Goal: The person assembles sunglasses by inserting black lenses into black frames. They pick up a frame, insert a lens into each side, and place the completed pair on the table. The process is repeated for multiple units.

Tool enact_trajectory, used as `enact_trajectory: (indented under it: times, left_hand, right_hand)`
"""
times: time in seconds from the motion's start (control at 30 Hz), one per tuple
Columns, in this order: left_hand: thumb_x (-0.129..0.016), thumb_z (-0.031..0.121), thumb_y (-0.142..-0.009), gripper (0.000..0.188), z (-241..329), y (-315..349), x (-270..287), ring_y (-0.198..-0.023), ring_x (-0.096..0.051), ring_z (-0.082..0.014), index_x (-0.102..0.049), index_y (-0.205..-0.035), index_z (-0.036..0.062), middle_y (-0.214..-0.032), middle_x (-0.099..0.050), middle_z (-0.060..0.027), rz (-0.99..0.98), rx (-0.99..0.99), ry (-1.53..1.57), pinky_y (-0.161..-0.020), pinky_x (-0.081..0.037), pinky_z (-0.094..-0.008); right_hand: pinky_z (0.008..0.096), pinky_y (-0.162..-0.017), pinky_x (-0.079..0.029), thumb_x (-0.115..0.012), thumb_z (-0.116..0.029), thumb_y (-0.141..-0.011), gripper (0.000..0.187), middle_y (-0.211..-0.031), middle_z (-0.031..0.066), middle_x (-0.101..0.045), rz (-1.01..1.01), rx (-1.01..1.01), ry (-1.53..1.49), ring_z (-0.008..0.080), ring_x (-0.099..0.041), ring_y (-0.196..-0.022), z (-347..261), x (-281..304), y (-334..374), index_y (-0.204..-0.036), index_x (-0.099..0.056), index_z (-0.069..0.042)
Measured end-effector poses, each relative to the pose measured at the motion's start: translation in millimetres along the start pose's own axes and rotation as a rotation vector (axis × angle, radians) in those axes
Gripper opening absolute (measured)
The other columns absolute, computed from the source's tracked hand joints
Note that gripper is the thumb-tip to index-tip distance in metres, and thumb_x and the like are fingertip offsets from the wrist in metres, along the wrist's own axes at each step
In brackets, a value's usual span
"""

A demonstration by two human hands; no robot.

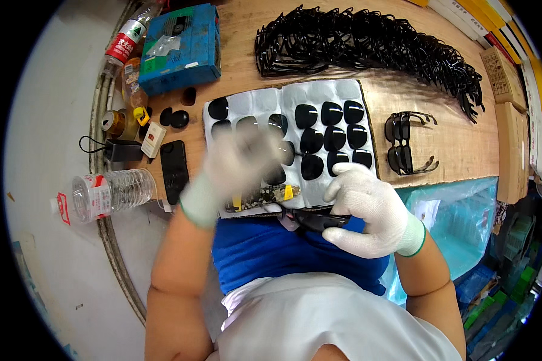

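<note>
My left hand (244,157), in a white glove, is smeared by motion over the left half of a tray (292,191) lined with white padding. Its fingers cannot be made out. Rows of dark sunglass lenses (311,141) lie in the padding's hollows. In its white glove, my right hand (370,210) is closed on a pair of black glasses (317,221) in front of the tray's near edge. The fingers partly cover the glasses. A yellow and black patterned strip (265,197) lies along the tray's near left edge, partly behind my left hand.
A long heap of black glasses frames (367,45) spans the back. Folded-open sunglasses (405,143) lie right of the tray. At left are a blue box (180,51), a black phone (174,171) and a clear bottle (117,194). Cardboard boxes (504,150) stand at right.
</note>
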State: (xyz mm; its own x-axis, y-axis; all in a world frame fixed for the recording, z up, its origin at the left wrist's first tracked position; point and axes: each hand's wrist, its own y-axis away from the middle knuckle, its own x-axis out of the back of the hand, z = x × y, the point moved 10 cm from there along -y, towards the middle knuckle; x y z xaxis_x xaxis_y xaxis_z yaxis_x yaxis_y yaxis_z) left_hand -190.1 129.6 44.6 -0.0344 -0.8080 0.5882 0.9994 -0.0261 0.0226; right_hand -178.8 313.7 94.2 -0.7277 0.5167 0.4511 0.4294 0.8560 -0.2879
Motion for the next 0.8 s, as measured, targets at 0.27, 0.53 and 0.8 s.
enact_trajectory:
  times: [0.27, 0.53, 0.8]
  left_hand:
    - [-0.078, 0.036, -0.081, 0.057, -205, -26, 74, -0.097, -0.07, -0.026, -0.07, -0.119, -0.0049, -0.107, -0.074, -0.0182, 0.355, 0.464, -0.183, -0.089, -0.053, -0.0347]
    - [-0.082, 0.042, -0.077, 0.072, -179, -34, 57, -0.114, -0.067, -0.0333, -0.064, -0.13, -0.0025, -0.122, -0.069, -0.0247, 0.269, 0.45, -0.521, -0.099, -0.051, -0.0397]
    - [-0.067, 0.023, -0.094, 0.036, -125, -13, 90, -0.092, -0.069, -0.0182, -0.07, -0.114, -0.0061, -0.102, -0.074, -0.0144, 0.475, 0.277, -0.172, -0.085, -0.053, -0.0315]
  right_hand:
    - [0.0404, -0.094, -0.053, -0.065, -0.009, -0.087, 0.025, -0.099, 0.0176, -0.067, 0.266, -0.426, -0.453, 0.0245, -0.068, -0.085, 27, 18, 29, -0.107, -0.057, 0.005]
    - [0.0416, -0.107, -0.048, -0.05, 0.008, -0.09, 0.069, -0.139, 0.0213, -0.057, 0.406, -0.379, -0.654, 0.0239, -0.064, -0.118, 39, -1, 37, -0.152, -0.021, 0.004]
    - [0.0311, -0.085, -0.052, -0.044, 0.005, -0.094, 0.042, -0.112, 0.0134, -0.064, 0.402, -0.425, -0.787, 0.0118, -0.06, -0.092, 39, -6, 47, -0.135, -0.034, 0.001]
